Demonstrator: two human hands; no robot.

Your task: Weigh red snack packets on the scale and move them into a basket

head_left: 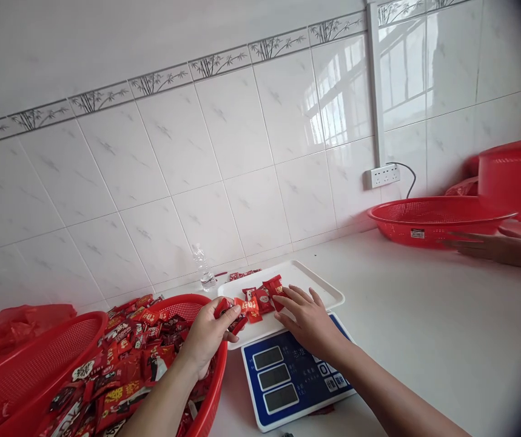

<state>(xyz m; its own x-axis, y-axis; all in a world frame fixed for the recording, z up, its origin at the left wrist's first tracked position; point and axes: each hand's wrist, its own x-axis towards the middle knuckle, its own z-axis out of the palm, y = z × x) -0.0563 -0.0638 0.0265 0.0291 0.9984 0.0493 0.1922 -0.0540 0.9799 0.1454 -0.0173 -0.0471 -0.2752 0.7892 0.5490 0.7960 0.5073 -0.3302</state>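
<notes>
My left hand (208, 332) is closed around small red and dark candy packets (231, 317) at the left edge of the white tray (321, 290). Several red candy packets (264, 300) lie on the tray. Over the tray's front edge, my right hand (308, 318) has its fingers spread, and the fingertips are beside or touching the rightmost packet. The blue-faced digital scale (272, 379) sits beneath my right forearm, its displays dark. Below my left hand stands a red basket (217, 388) heaped with wrapped candy packets (139, 349).
A clear plastic bottle (204, 270) stands against the tiled wall. Another red basket (67, 346) is at far left. On the right, another person's hand (499, 247) is at a red perforated basket (442, 230), with a blurred red container (517, 176) above. A power strip (384, 176) is wall-mounted.
</notes>
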